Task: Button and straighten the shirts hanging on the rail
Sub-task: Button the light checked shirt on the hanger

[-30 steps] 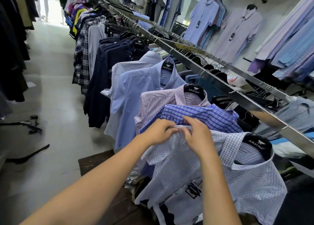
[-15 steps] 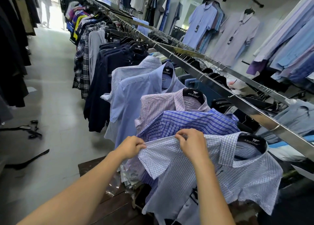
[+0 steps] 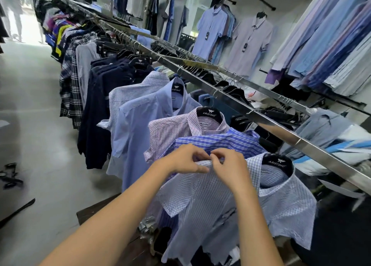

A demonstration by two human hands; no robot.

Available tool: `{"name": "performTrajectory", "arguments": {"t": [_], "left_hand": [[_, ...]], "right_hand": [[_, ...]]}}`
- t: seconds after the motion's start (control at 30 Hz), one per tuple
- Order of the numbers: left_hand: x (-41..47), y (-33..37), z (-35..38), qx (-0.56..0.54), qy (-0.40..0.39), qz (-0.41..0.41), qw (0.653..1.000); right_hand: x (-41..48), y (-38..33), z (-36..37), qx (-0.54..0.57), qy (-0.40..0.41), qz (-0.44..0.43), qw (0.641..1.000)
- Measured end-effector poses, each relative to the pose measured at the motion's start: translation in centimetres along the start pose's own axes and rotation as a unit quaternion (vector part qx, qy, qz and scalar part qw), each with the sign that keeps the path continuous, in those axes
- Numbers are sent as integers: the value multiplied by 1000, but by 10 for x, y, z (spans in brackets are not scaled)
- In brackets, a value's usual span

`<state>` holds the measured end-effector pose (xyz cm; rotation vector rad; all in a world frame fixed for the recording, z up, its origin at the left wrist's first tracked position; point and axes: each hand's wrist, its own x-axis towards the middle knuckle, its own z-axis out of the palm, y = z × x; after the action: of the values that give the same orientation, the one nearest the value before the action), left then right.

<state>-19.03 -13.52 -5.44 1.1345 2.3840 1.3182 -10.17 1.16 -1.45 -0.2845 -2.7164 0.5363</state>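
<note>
A white shirt with a fine blue check hangs nearest me on a black hanger from the steel rail. My left hand and my right hand meet at the top of its front edge, both pinching the cloth with their fingertips close together. The spot between the fingers is hidden, so no button shows. Behind it hang a blue plaid shirt, a pink checked shirt and a plain light blue shirt.
The rail runs away to the upper left with several more shirts, dark navy ones among them. A second rail lies behind to the right. A dark wooden platform sits below the shirts. Black hangers lie on the grey floor at left.
My left hand, which was holding the shirt's front edge out to the left, has come back in to meet my right hand near the collar. The view has shifted slightly.
</note>
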Motion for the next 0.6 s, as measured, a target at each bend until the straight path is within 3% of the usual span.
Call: {"name": "performTrajectory", "arguments": {"t": [0.1, 0.23, 0.47, 0.6], "left_hand": [[11, 18, 8, -19, -32, 42, 998], [19, 34, 20, -64, -141, 37, 987], [28, 58, 48, -88, -283, 47, 954], [34, 69, 56, -120, -301, 69, 943]], "right_hand": [[-2, -1, -10, 39, 39, 29, 998], [-4, 2, -20, 75, 99, 71, 990], [-6, 20, -39, 56, 45, 213, 974], [-15, 28, -44, 60, 96, 272, 955]]}}
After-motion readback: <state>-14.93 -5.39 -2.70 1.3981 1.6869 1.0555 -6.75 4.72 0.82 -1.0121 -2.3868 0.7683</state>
